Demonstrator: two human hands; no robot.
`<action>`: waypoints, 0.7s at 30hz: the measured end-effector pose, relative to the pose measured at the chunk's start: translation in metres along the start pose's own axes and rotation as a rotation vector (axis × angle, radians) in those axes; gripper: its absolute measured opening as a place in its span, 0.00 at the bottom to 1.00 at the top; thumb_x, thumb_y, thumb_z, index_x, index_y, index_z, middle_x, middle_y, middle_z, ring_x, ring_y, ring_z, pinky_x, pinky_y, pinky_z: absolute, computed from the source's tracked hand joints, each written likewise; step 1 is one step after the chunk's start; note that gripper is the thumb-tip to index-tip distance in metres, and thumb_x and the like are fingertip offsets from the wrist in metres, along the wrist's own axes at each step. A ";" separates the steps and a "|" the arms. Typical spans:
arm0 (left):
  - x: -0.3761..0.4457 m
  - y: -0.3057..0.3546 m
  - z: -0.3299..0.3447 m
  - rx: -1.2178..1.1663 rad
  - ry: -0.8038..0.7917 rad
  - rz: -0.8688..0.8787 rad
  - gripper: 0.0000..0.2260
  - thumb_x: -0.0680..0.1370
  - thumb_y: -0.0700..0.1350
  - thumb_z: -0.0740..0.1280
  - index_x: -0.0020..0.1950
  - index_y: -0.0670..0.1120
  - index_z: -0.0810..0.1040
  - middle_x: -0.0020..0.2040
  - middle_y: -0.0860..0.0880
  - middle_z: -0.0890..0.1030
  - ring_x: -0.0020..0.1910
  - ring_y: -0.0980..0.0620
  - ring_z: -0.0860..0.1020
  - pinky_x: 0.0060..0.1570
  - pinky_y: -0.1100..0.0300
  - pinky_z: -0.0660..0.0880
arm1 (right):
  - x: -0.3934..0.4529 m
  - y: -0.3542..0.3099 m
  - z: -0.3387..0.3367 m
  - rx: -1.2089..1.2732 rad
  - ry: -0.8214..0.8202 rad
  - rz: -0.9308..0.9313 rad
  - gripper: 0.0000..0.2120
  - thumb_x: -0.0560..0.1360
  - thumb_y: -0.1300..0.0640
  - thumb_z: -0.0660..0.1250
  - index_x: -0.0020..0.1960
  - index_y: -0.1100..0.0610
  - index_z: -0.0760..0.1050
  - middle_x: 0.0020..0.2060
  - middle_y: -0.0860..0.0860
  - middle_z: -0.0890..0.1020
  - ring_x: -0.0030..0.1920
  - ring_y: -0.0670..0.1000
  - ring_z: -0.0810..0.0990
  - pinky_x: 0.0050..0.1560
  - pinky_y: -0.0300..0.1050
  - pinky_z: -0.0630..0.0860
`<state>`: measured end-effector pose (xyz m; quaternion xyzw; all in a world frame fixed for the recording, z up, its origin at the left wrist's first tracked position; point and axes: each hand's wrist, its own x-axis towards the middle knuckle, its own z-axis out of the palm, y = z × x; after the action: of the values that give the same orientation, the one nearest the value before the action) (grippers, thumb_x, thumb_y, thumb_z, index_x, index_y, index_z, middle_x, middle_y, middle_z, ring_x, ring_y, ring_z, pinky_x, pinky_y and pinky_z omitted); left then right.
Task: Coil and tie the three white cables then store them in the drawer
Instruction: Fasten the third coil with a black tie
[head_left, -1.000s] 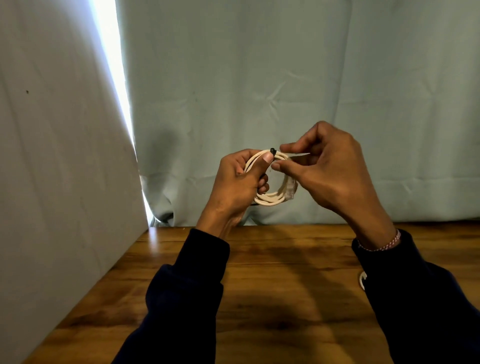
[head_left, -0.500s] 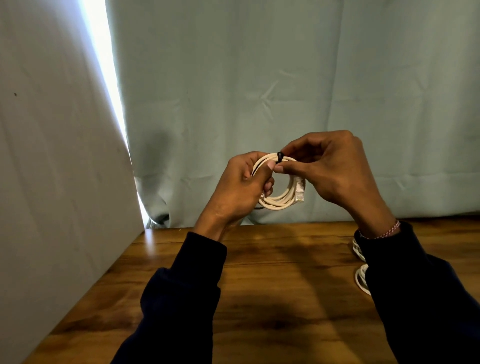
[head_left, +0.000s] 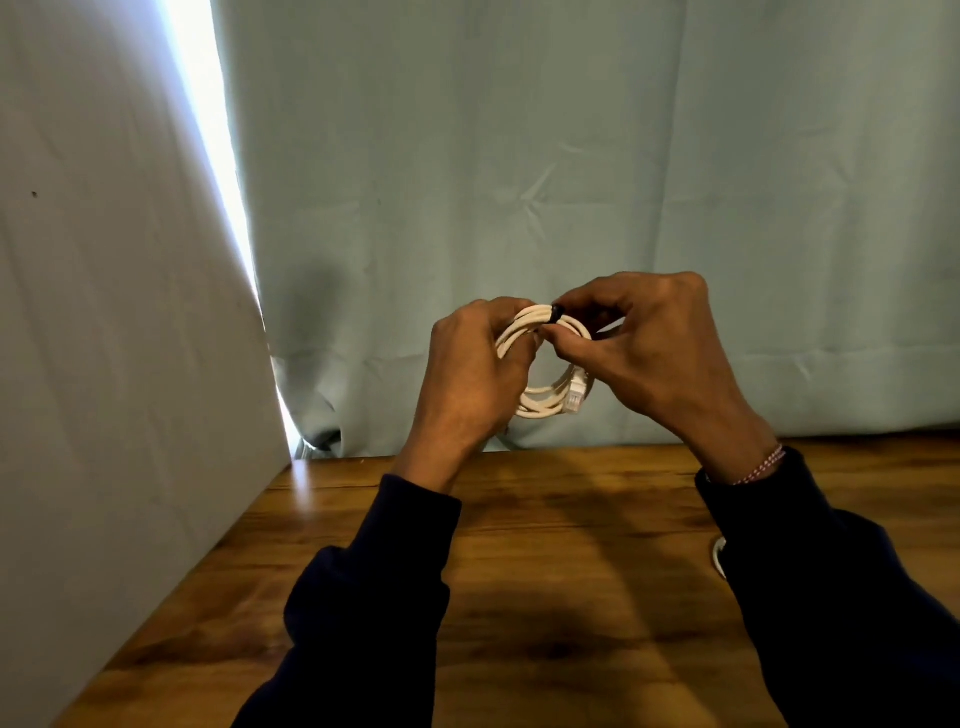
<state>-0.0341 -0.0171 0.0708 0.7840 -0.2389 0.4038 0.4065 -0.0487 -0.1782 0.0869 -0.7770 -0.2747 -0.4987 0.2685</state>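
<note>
Both my arms in dark navy long sleeves, soft knit, cuffs bunched at the wrists. My left sleeve (head_left: 363, 597) enters from 7 o'clock, my right sleeve (head_left: 831, 597) from 5 o'clock. Thin pink-and-white beaded bracelet (head_left: 762, 465) on my right wrist, just above the cuff.

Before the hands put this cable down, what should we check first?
1. Cable wound into a neat loop: ok.
2. Left hand gripping the loop: ok.
3. Right hand pinching at the black tie: ok.
4. Tie fully fastened: cannot tell, fingers cover it.
5. Plug tucked against the loop: ok.
6. Drawer ready to take it: cannot tell, no drawer in view; only the table shows.
</note>
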 end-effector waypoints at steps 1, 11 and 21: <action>0.000 0.000 -0.001 0.040 0.017 0.020 0.11 0.79 0.42 0.71 0.61 0.47 0.83 0.53 0.50 0.85 0.48 0.56 0.82 0.49 0.64 0.79 | 0.000 0.000 0.000 0.007 -0.013 0.003 0.11 0.72 0.55 0.77 0.52 0.59 0.86 0.42 0.51 0.87 0.38 0.44 0.83 0.42 0.29 0.78; -0.002 0.009 -0.002 0.023 0.122 -0.120 0.20 0.73 0.42 0.76 0.64 0.47 0.79 0.52 0.51 0.86 0.49 0.56 0.84 0.52 0.58 0.81 | 0.000 0.000 -0.001 0.047 -0.042 0.010 0.11 0.71 0.55 0.78 0.51 0.58 0.86 0.41 0.49 0.87 0.37 0.43 0.84 0.42 0.31 0.80; 0.003 0.005 -0.032 -0.317 -0.229 -0.231 0.18 0.75 0.37 0.73 0.65 0.44 0.77 0.52 0.51 0.86 0.50 0.56 0.84 0.51 0.61 0.81 | -0.002 0.001 0.003 0.025 -0.083 -0.009 0.11 0.71 0.54 0.77 0.52 0.57 0.86 0.41 0.50 0.87 0.38 0.43 0.84 0.42 0.39 0.83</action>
<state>-0.0503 0.0066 0.0864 0.7732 -0.2525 0.2203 0.5385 -0.0470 -0.1773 0.0841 -0.7924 -0.2953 -0.4638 0.2643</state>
